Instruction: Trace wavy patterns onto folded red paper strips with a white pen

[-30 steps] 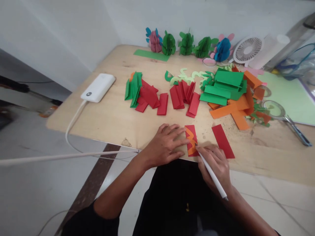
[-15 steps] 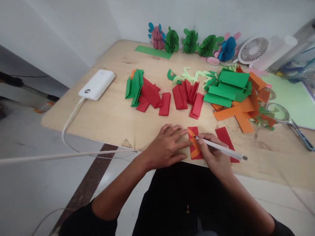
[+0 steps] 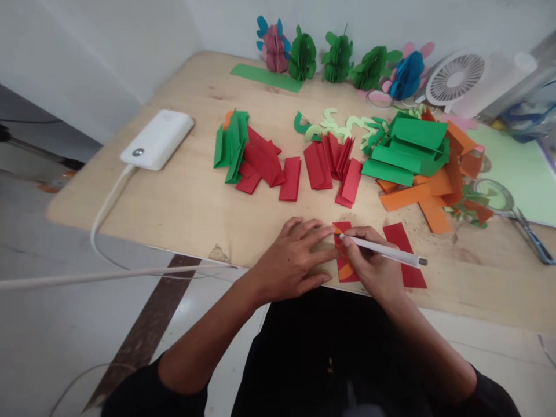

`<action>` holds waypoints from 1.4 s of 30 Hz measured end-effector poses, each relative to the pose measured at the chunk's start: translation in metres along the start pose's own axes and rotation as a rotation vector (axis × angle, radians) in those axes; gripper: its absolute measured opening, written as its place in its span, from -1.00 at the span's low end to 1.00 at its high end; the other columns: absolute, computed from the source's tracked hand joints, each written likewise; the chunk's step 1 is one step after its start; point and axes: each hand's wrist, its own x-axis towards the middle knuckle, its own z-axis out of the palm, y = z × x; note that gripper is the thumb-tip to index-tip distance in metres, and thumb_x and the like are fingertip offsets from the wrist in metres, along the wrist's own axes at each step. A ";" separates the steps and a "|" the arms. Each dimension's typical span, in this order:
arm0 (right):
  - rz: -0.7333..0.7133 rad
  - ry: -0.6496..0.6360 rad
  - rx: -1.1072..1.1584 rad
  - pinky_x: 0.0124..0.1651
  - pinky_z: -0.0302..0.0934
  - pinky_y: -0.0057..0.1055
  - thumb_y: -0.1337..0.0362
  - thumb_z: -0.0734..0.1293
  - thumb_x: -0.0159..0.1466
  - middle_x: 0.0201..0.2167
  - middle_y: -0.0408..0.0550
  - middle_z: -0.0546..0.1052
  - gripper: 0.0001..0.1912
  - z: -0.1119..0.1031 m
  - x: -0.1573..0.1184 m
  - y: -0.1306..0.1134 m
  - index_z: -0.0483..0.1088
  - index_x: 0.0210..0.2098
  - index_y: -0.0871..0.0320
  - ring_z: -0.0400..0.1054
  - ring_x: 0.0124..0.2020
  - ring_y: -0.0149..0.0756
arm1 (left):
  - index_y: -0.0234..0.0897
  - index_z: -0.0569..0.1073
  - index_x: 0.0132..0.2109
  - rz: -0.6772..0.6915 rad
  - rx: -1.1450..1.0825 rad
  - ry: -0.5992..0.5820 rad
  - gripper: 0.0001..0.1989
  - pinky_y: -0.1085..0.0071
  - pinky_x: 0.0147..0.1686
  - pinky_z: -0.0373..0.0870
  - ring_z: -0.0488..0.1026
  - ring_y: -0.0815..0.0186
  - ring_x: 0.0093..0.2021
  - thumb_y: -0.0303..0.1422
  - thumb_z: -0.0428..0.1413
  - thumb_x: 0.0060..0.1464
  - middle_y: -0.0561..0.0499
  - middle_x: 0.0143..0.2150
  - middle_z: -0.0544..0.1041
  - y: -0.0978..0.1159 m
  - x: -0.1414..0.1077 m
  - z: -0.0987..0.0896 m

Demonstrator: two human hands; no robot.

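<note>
Gripping a white pen [image 3: 386, 250] low near its tip, the right hand [image 3: 377, 263] is closed, thumb and fingers drawn together around the barrel, which slants back over the hand. The left hand [image 3: 295, 260] is spread open, palm down, grasping nothing; its fingertips rest at the left side of a red paper strip [image 3: 341, 259], which lies between the two hands at the near edge of the counter [image 3: 469, 289]. An orange paper cutout [image 3: 346, 271] lies on that strip, partly hidden by fingers; the pen's tip is at its upper part, though whether it touches cannot be told.

Both papers look light and thin; the cutout would probably bend at its narrow parts and slide easily over the red, so it seems best held flat under spread fingertips, clear of the pen. The pen looks light, stiff and smooth, best held low on the barrel.

Just right of the right hand lies a second red strip [image 3: 410, 269]. Beyond the hands are folded red papers [image 3: 290, 179], with folded green papers [image 3: 403, 150] and orange strips [image 3: 434, 214] beyond the right hand. A white power bank [image 3: 157, 139] lies beyond and left of the left hand. Farthest from both, paper figures [image 3: 303, 55] stand along the wall beside a white fan [image 3: 456, 78].
</note>
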 end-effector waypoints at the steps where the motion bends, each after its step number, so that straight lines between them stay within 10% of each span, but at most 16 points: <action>1: -0.002 -0.004 0.002 -0.41 0.34 -0.44 0.18 0.32 0.29 -0.43 -0.14 0.55 -0.87 0.000 0.000 0.000 0.46 -0.31 0.09 0.44 -0.45 -0.37 | -0.05 0.42 0.19 0.001 0.001 0.001 -0.57 -0.09 0.26 0.04 0.19 -0.04 0.29 -0.15 0.12 0.19 -0.11 0.31 0.33 0.000 0.000 0.000; 42: -0.074 0.046 -0.123 -0.31 0.36 -0.42 0.28 0.32 0.30 -0.35 -0.12 0.60 -0.95 -0.008 -0.016 -0.002 0.45 -0.28 0.08 0.49 -0.37 -0.36 | -0.05 0.40 0.22 -0.020 0.020 -0.070 -0.55 -0.12 0.26 -0.01 0.15 -0.05 0.30 -0.10 0.05 0.24 -0.14 0.31 0.32 0.000 0.001 0.000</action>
